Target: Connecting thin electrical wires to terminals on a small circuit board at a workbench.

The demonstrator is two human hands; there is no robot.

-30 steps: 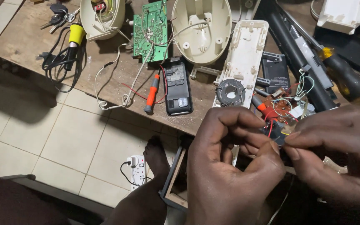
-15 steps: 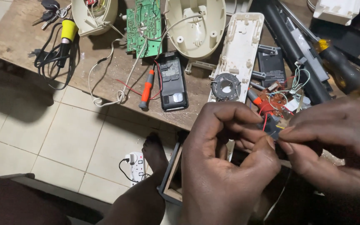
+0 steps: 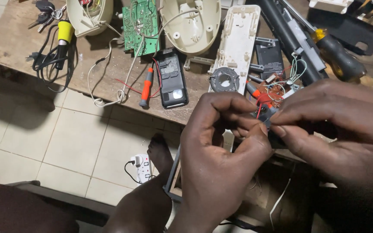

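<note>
Against the earlier views, the wooden bench [image 3: 109, 82] with its green circuit board [image 3: 140, 22] and orange-handled screwdriver [image 3: 146, 87] is seen shifted slightly, while the two hands are drawn closer together. The left hand [image 3: 221, 151] is curled nearly shut, thumb and forefinger pinched on a small dark component [image 3: 267, 115] with a red wire at its 12 o'clock. At 3 o'clock of it, the right hand [image 3: 337, 129] is likewise closed on the same piece, so the fine fingertip work is judged ongoing.

Worn wooden bench [image 3: 14, 39] carried a green circuit board [image 3: 140, 21], black handset [image 3: 171, 77], orange-handled screwdriver [image 3: 146, 88], cream shell halves [image 3: 191, 23], keys [image 3: 44, 11], coiled black cord [image 3: 50, 60].
</note>
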